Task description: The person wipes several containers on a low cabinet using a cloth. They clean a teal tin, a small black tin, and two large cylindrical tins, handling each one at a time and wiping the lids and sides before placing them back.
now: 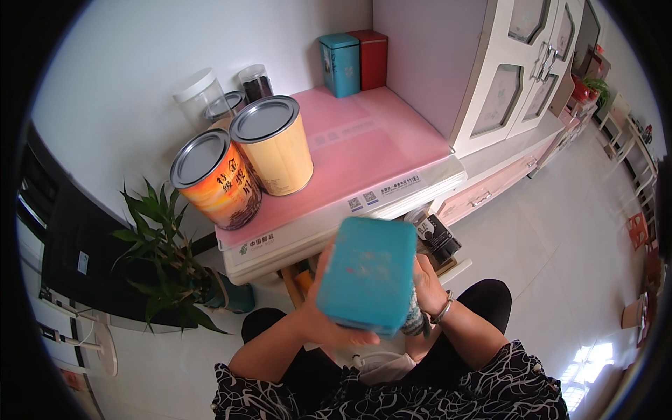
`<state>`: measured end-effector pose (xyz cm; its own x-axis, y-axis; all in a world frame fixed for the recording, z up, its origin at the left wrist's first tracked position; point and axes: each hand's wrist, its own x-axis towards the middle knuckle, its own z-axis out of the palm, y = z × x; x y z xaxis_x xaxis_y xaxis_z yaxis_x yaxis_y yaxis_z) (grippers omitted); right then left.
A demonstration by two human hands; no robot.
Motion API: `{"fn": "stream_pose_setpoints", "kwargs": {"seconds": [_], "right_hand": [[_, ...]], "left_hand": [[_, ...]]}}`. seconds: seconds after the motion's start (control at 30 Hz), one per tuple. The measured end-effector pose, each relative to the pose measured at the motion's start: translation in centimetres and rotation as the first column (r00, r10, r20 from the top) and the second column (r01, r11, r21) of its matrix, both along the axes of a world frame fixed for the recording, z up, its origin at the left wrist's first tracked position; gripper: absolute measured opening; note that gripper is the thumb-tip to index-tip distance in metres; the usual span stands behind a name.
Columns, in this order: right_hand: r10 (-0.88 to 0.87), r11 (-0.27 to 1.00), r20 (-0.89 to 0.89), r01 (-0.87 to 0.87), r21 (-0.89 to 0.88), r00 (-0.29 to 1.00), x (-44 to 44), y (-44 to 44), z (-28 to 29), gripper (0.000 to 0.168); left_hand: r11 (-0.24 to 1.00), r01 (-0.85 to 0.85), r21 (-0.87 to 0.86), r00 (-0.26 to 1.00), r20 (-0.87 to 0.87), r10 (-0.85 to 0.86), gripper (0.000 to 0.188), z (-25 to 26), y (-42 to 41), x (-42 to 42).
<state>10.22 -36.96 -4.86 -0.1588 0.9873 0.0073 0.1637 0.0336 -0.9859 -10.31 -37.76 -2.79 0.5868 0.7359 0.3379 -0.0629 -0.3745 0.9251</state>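
Note:
Directly before me, above my lap, is a teal rectangular tin (367,273) with a worn, slightly blurred face turned up. My left hand (320,315) grips its left side and lower edge. On its right side is my right hand (428,283), with a bracelet at the wrist; a knitted or woven cloth (416,317) shows under this hand, and the tin hides part of the fingers. Beyond, on the pink-covered top, stand an orange printed can (223,181) and a plain tan can (278,152), both with metal lids. Another teal tin (341,68) stands beside a red tin (371,60) at the back.
Clear plastic jars (202,97) stand by the wall behind the cans. An open drawer (457,270) below the cabinet top (336,210) holds a black package (438,239). A leafy potted plant (173,252) is at the left, a white cabinet (493,100) at the right.

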Motion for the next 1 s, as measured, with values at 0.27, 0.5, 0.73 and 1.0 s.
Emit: {"fn": "stream_pose_setpoints", "kwargs": {"seconds": [0.27, 0.5, 0.73, 1.0], "right_hand": [[0.010, 0.995, -0.070, -0.003, 0.100, 0.998, 0.7, -0.4, 1.2, 0.052], [0.144, 0.971, -0.401, -0.051, 0.232, 0.905, 0.9, -2.2, 5.3, 0.067], [-0.012, 0.677, 0.193, -0.134, 0.724, 0.981, 1.9, -2.8, 7.1, 0.035], [-0.061, 0.738, -0.084, 0.102, 0.667, 0.995, 2.4, -4.0, 8.3, 0.033]], "left_hand": [[0.925, -0.322, 0.200, 0.937, 0.205, 0.282, 0.112, 1.9, 0.0, 2.0], [0.737, -0.384, 0.556, 0.829, -0.142, 0.540, 0.111, 2.0, 0.2, 2.4], [0.754, -0.395, 0.525, 0.853, -0.094, 0.513, 0.109, 1.0, -0.4, 3.5], [0.787, -0.453, 0.418, 0.886, 0.112, 0.451, 0.109, 4.2, -0.2, 4.5]]}}
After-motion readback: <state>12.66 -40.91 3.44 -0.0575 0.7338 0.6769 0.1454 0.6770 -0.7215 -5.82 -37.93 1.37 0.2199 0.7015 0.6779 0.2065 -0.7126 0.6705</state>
